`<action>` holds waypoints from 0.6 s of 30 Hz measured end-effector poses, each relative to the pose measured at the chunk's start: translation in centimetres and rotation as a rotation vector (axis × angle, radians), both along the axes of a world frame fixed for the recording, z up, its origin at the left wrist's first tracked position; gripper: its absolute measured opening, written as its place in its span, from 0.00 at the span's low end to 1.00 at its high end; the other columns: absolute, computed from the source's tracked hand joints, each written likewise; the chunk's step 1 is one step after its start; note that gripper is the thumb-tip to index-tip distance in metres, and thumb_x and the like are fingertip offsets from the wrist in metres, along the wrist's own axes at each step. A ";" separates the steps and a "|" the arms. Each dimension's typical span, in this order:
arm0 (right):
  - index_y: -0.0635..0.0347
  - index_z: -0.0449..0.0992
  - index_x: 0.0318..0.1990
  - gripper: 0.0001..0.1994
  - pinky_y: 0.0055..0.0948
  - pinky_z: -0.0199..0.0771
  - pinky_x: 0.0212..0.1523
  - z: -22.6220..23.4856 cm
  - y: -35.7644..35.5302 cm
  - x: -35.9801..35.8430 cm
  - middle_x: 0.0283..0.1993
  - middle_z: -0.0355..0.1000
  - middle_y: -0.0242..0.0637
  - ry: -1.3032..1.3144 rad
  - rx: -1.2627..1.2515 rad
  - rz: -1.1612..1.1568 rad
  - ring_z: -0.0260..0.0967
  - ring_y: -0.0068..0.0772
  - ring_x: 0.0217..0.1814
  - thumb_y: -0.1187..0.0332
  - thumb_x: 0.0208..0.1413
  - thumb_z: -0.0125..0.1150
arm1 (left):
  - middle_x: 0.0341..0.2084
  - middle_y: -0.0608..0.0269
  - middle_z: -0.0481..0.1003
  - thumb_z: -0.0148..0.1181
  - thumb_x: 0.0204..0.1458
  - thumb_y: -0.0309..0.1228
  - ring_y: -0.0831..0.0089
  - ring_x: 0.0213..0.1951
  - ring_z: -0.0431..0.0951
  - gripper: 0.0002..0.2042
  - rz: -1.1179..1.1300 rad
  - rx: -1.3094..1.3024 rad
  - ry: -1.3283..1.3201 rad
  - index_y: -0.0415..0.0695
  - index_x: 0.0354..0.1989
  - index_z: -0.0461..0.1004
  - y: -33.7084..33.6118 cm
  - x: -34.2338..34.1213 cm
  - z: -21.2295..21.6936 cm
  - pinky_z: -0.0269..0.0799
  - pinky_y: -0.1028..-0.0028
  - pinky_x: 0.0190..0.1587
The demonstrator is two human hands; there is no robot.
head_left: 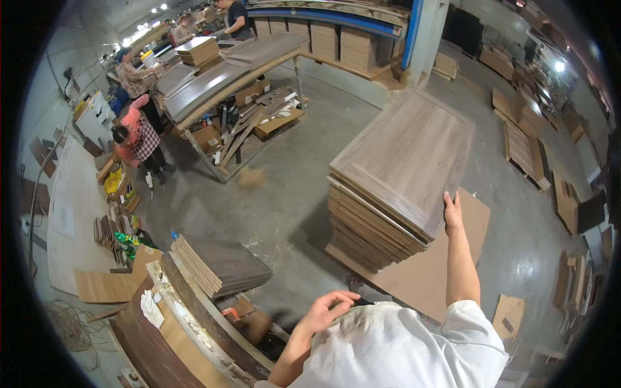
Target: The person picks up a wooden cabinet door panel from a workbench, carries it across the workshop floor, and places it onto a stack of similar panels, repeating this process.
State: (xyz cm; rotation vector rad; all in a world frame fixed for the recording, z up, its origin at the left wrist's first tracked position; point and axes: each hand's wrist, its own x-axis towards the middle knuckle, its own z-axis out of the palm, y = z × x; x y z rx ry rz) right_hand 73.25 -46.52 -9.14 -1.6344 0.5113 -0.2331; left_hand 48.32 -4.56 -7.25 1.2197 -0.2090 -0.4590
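A tall stack of grey-brown wood-grain panels [372,216] stands in front of me, slightly to the right. The framed top panel [407,152] lies a little askew over those below. My right hand [453,210], arm stretched out, is closed on this panel's right edge; its fingers are partly hidden past the edge. Close to my body, my left hand [328,311] hovers with loosely bent fingers apart and nothing visible in it. The stack rests over a brown cardboard sheet [414,284] on the floor.
At left front is a white-splattered workbench [194,323]; beside it lies a smaller panel pile [236,264]. A long table [220,77] with panels above and offcuts below stands farther back. Several people work around it, one bending in a checked garment [147,138]. More boards [524,149] line the right.
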 end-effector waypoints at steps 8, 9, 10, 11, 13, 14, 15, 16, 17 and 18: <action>0.57 0.47 0.75 0.34 0.38 0.51 0.73 -0.6 0.5 0.1 0.77 0.51 0.45 -0.115 0.217 0.018 0.48 0.41 0.78 0.56 0.67 0.50 | 0.55 0.56 0.75 0.55 0.64 0.27 0.69 0.58 0.72 0.11 0.138 0.003 -0.033 0.38 0.52 0.73 0.8 6.4 1.4 0.64 0.68 0.63; 0.57 0.47 0.75 0.34 0.38 0.51 0.73 -0.4 0.7 0.1 0.77 0.51 0.45 -0.110 0.224 0.009 0.48 0.41 0.78 0.56 0.67 0.50 | 0.55 0.57 0.75 0.55 0.65 0.27 0.70 0.58 0.72 0.11 0.170 0.022 -0.034 0.39 0.53 0.73 1.1 7.3 1.6 0.64 0.69 0.63; 0.58 0.45 0.76 0.35 0.38 0.49 0.74 -0.2 0.9 -0.1 0.77 0.49 0.47 -0.099 0.227 -0.034 0.47 0.42 0.79 0.57 0.67 0.52 | 0.56 0.57 0.74 0.55 0.64 0.26 0.69 0.59 0.72 0.13 0.182 0.065 -0.062 0.38 0.56 0.72 1.5 8.5 0.9 0.64 0.68 0.63; 0.58 0.44 0.76 0.36 0.38 0.48 0.74 0.2 1.2 -0.1 0.78 0.48 0.49 -0.089 0.229 -0.073 0.46 0.43 0.79 0.59 0.66 0.53 | 0.56 0.57 0.74 0.55 0.64 0.26 0.69 0.59 0.72 0.13 0.178 0.073 -0.058 0.38 0.56 0.72 1.7 9.7 1.0 0.64 0.68 0.63; 0.58 0.46 0.76 0.36 0.37 0.48 0.74 0.7 1.5 -0.2 0.77 0.48 0.49 -0.087 0.210 -0.094 0.47 0.43 0.79 0.59 0.66 0.53 | 0.56 0.57 0.74 0.55 0.63 0.25 0.68 0.59 0.72 0.15 0.260 0.223 -0.077 0.38 0.58 0.71 2.1 12.5 1.4 0.64 0.65 0.64; 0.59 0.47 0.76 0.35 0.37 0.48 0.74 0.8 1.6 -0.2 0.77 0.49 0.49 -0.090 0.182 -0.108 0.47 0.43 0.79 0.60 0.66 0.53 | 0.58 0.55 0.73 0.58 0.61 0.25 0.65 0.60 0.71 0.20 0.259 0.294 -0.097 0.38 0.61 0.69 2.7 14.1 1.0 0.64 0.63 0.64; 0.59 0.47 0.76 0.35 0.37 0.48 0.74 0.7 1.5 -0.2 0.77 0.49 0.49 -0.087 0.191 -0.119 0.47 0.43 0.79 0.60 0.66 0.53 | 0.58 0.55 0.73 0.58 0.61 0.25 0.65 0.60 0.71 0.20 0.248 0.303 -0.097 0.38 0.61 0.69 2.8 15.6 1.3 0.64 0.63 0.64; 0.60 0.48 0.76 0.34 0.36 0.48 0.74 0.5 1.4 -0.2 0.77 0.49 0.49 -0.109 0.177 -0.120 0.47 0.42 0.79 0.61 0.66 0.53 | 0.59 0.54 0.71 0.59 0.59 0.26 0.63 0.61 0.70 0.22 0.283 0.407 -0.152 0.39 0.62 0.68 2.9 17.3 1.6 0.64 0.62 0.64; 0.62 0.49 0.75 0.34 0.35 0.48 0.74 0.2 1.3 -0.1 0.77 0.49 0.50 -0.131 0.163 -0.122 0.47 0.42 0.79 0.61 0.66 0.54 | 0.60 0.53 0.70 0.60 0.58 0.26 0.62 0.62 0.70 0.24 0.316 0.510 -0.209 0.40 0.64 0.67 2.9 19.0 1.9 0.64 0.61 0.64; 0.62 0.49 0.75 0.34 0.35 0.48 0.74 0.0 1.0 0.0 0.77 0.49 0.50 -0.129 0.170 -0.135 0.47 0.42 0.79 0.61 0.66 0.54 | 0.63 0.52 0.65 0.63 0.56 0.27 0.60 0.64 0.68 0.28 0.310 0.581 -0.239 0.42 0.66 0.65 3.0 20.6 2.2 0.65 0.60 0.64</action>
